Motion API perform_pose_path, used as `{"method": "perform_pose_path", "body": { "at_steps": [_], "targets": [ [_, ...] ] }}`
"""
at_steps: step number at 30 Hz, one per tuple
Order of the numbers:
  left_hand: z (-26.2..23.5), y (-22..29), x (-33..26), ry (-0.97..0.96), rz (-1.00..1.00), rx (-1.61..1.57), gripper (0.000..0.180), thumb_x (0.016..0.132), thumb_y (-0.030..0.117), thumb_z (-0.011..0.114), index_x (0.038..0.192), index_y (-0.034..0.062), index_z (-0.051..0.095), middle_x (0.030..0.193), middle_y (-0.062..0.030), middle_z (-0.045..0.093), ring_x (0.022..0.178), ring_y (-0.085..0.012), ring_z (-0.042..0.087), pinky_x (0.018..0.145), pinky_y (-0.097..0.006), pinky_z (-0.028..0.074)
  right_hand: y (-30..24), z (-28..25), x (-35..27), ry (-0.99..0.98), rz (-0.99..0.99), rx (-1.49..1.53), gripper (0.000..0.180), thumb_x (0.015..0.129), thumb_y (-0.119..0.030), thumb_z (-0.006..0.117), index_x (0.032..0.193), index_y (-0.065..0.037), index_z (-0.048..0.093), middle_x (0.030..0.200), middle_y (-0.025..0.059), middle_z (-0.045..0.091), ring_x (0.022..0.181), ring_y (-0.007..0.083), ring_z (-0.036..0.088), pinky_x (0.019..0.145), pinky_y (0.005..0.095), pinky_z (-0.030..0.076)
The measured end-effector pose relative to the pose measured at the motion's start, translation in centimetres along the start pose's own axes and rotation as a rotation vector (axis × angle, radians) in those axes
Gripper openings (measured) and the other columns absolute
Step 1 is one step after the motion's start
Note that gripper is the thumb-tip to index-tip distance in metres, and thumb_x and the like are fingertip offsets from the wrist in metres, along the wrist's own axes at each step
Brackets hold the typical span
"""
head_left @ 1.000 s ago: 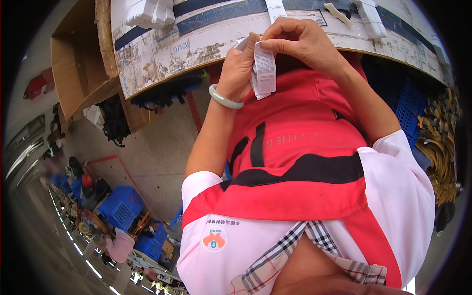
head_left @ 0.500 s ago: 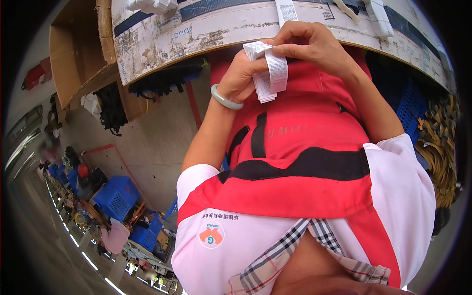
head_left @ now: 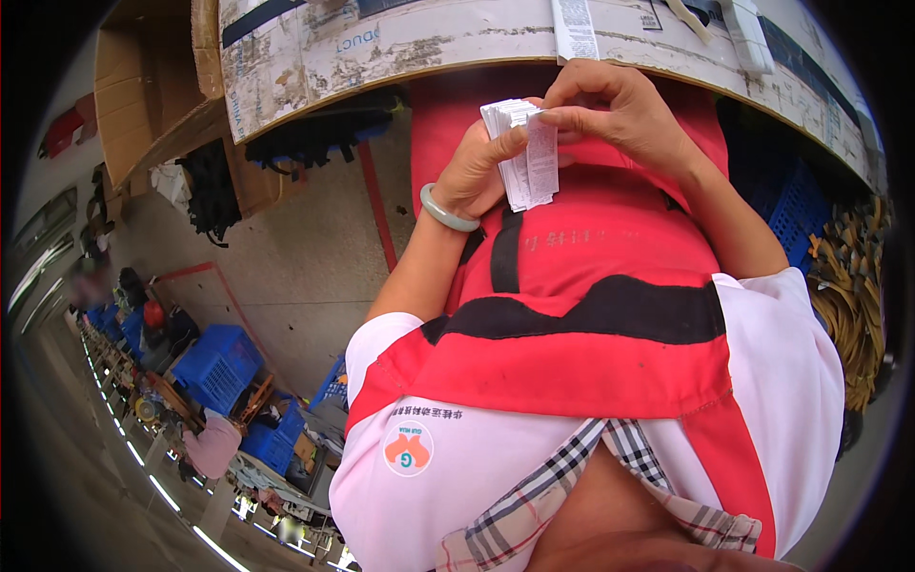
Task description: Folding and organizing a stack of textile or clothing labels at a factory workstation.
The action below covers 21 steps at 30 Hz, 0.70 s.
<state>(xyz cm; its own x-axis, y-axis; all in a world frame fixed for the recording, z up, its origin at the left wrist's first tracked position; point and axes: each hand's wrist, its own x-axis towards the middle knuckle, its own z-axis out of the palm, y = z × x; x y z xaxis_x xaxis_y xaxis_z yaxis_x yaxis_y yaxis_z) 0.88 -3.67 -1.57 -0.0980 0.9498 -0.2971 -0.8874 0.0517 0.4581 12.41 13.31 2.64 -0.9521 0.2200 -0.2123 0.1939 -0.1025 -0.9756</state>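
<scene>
A stack of narrow white printed labels [head_left: 527, 172] is gripped in my left hand [head_left: 477, 172], its thumb lying across the front. My right hand [head_left: 620, 112] pinches the upper edge of a label at the stack's right side between thumb and forefinger. Both hands are above the lap of my red apron [head_left: 591, 248], close to the table's near edge. Beyond my right hand, another white label strip [head_left: 575, 33] lies on the worn white tabletop [head_left: 429, 48].
White bundled strips [head_left: 746, 38] rest at the table's far right. An open cardboard box [head_left: 152, 95] stands left. Black straps [head_left: 324, 133] hang under the table. Blue crates [head_left: 217, 367] sit lower left; another blue crate [head_left: 799, 214] and a brown strap pile [head_left: 853, 305] are right.
The label that curled out over the stack's right side now lies flatter against it. Both hands and the stack appear slightly lower and farther right in view, as the whole view has shifted.
</scene>
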Motion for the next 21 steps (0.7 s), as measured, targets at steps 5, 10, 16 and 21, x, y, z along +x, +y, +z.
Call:
{"method": "perform_pose_path", "body": {
  "at_steps": [5, 10, 16, 21],
  "targets": [
    [0.5, 0.0, 0.1, 0.039, -0.015, 0.076, 0.047, 0.085, 0.014, 0.073, 0.124, -0.0008, 0.051, 0.106, -0.011, 0.064, 0.099, -0.0235, 0.066, 0.088, -0.039, 0.057, 0.7, 0.7, 0.0, 0.033, -0.022, -0.138, 0.008, 0.087, -0.007, 0.07, 0.092, -0.002, 0.067, 0.087, 0.0003, 0.06, 0.077, 0.0071, 0.056, 0.069, 0.0215, 0.046],
    [0.1, -0.2, -0.1, 0.131, -0.066, 0.17, 0.03, 0.082, 0.003, 0.073, 0.108, 0.0007, 0.06, 0.092, -0.0072, 0.065, 0.081, -0.0181, 0.067, 0.076, -0.032, 0.058, 0.3, 0.7, -0.1, 0.003, -0.081, -0.293, 0.01, 0.084, -0.006, 0.071, 0.092, -0.002, 0.067, 0.086, 0.0017, 0.058, 0.078, 0.0085, 0.055, 0.07, 0.0232, 0.045],
    [0.8, -0.6, 0.2, 0.15, -0.029, 0.14, 0.024, 0.08, -0.002, 0.072, 0.1, 0.0024, 0.061, 0.084, -0.0033, 0.064, 0.069, -0.0138, 0.063, 0.062, -0.027, 0.052, 0.3, 0.2, -0.3, -0.037, -0.204, -0.386, 0.008, 0.083, -0.004, 0.071, 0.089, -0.002, 0.068, 0.086, 0.0043, 0.058, 0.077, 0.0135, 0.057, 0.071, 0.0254, 0.046],
    [1.1, -0.7, 0.1, 0.187, -0.027, 0.184, 0.023, 0.079, -0.003, 0.072, 0.098, 0.0039, 0.061, 0.081, -0.0015, 0.061, 0.067, -0.0109, 0.06, 0.058, -0.024, 0.049, 0.5, 0.6, 0.0, -0.025, -0.23, -0.429, 0.007, 0.083, -0.004, 0.071, 0.089, -0.002, 0.068, 0.086, 0.0055, 0.059, 0.078, 0.0157, 0.058, 0.071, 0.0269, 0.047]
  ]
}}
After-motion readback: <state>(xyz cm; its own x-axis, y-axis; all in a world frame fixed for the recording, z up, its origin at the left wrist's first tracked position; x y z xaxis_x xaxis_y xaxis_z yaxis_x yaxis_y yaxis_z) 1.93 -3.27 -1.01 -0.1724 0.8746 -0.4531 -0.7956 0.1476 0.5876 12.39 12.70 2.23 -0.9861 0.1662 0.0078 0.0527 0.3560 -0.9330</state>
